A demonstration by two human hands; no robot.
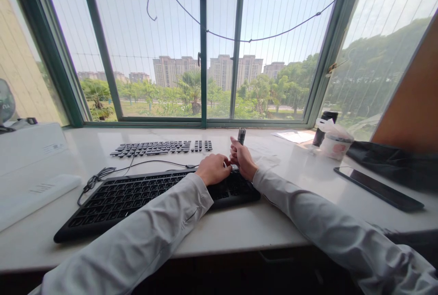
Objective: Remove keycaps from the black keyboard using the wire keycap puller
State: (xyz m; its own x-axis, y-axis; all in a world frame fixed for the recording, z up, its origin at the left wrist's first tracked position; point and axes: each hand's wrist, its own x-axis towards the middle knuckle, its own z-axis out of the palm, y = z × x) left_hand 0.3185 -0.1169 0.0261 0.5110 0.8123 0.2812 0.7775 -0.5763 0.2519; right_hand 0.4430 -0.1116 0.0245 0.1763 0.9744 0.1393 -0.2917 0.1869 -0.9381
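Observation:
A black keyboard (pixel 137 199) lies slantwise on the white counter, its keycaps off and its key sockets bare. My right hand (pixel 242 158) is closed around a dark-handled tool (pixel 241 136), held upright over the right end of the keyboard. The tool's lower end sits low between my hands, mostly hidden. My left hand (pixel 215 169) rests over the same end of the keyboard, fingers curled in toward the tool. What its fingertips pinch, if anything, is hidden. Removed black keycaps (pixel 160 147) are laid out in keyboard order behind the keyboard.
A coiled cable (pixel 99 176) runs beside the keyboard's left end. A white box-like device (pixel 30 153) stands at the left. To the right are a phone (pixel 378 187), a plastic cup (pixel 337 143), papers (pixel 294 136) and dark cloth (pixel 386 162). Windows (pixel 203 89) line the back.

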